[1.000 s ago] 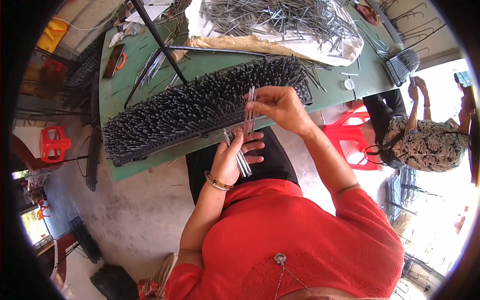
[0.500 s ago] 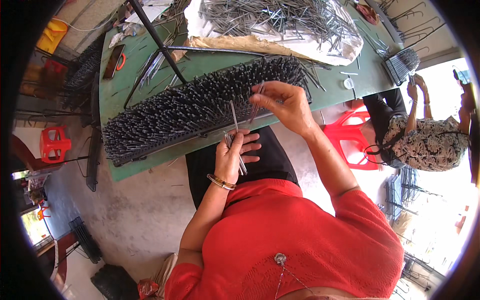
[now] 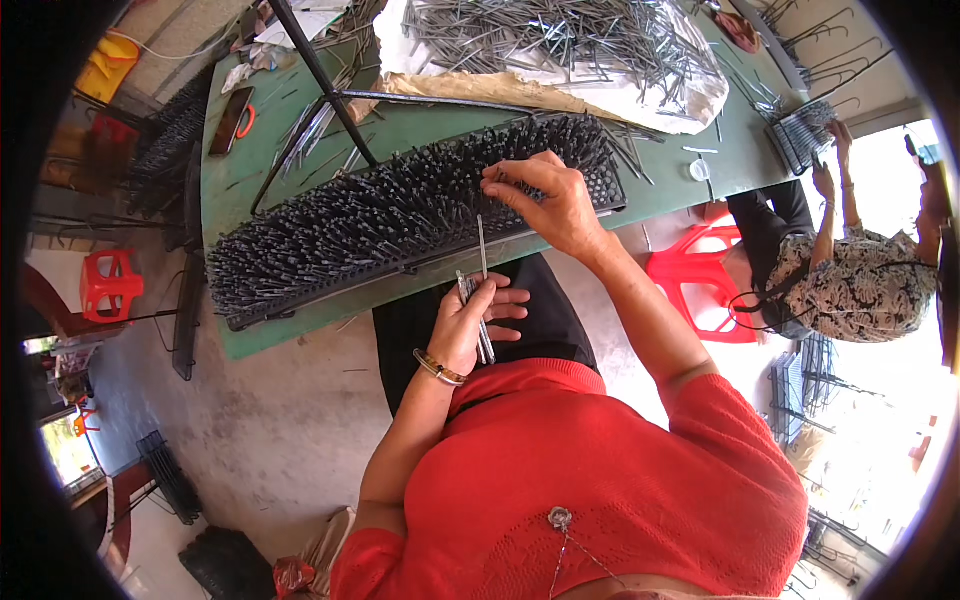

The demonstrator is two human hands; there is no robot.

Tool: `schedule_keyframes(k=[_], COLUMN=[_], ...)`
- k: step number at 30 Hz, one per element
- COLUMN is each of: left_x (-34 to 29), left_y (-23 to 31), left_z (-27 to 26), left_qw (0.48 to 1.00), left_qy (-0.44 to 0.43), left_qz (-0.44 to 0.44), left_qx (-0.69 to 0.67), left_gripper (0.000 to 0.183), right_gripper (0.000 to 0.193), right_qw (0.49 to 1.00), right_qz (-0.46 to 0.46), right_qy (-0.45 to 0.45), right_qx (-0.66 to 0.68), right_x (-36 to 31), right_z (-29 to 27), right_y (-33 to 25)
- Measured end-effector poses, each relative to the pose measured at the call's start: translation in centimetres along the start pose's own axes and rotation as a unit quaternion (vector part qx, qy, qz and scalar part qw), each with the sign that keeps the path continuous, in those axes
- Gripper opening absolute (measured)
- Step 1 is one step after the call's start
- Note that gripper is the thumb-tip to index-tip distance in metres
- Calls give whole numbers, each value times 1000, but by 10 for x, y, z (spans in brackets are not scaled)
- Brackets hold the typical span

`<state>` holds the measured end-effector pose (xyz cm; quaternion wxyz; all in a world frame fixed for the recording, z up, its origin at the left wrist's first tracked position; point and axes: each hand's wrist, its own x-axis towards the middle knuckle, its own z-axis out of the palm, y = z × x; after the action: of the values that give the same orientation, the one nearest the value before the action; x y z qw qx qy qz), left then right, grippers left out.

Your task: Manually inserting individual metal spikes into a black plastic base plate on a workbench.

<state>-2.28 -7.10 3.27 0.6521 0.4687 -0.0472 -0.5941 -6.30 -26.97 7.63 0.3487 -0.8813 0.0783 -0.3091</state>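
My left hand (image 3: 462,322), below the table edge, is closed on several thin grey strips (image 3: 487,345). Thumb and index finger grip them while the other fingers stretch to the right; one strip sticks up well above the rest. My right hand (image 3: 553,205) is over the right part of a long black rack (image 3: 600,185), thumb and index finger pinched together. What lies in that pinch is too small to make out against the dark background. Dark bristle-like strips (image 3: 350,225) stand densely upright in the rack, and its perforated base shows at the right end.
The rack rests along the near edge of a green table (image 3: 655,185). A black metal frame (image 3: 310,60) rises behind it. Beyond lies a large pile of loose strips (image 3: 560,40) on white sheeting. A phone (image 3: 230,122) and a small cup (image 3: 699,170) are there. Another person (image 3: 850,285) works at the right.
My right hand has moved slightly left and the strips that showed in its fingers no longer stand out. My left hand has shifted a little to the right and down with its strips.
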Motion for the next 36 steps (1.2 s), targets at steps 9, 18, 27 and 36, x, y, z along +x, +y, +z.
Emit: schedule_keyframes(k=[9,18,27,36], left_x=[-2,-3,-3,-3], left_y=[1,3,4,4], left_z=[-3,-2,-5,-6], left_qw=[1000,999,998,998], left_qy=[-9,-27,-43,-44], left_qz=[-13,-21,-35,-41], left_qx=[14,26,-2,-11], left_gripper=[28,28,24,24], right_gripper=[45,51,49,44], right_qw=[997,996,993,990], right_qz=[-73,-49,-86,-94], right_qy=[8,80,56,94], right_qx=[-32,1,-60,-38], right_x=[0,-7,-5,-9], right_z=[9,19,20,23], right_y=[-3,-2,-1,1])
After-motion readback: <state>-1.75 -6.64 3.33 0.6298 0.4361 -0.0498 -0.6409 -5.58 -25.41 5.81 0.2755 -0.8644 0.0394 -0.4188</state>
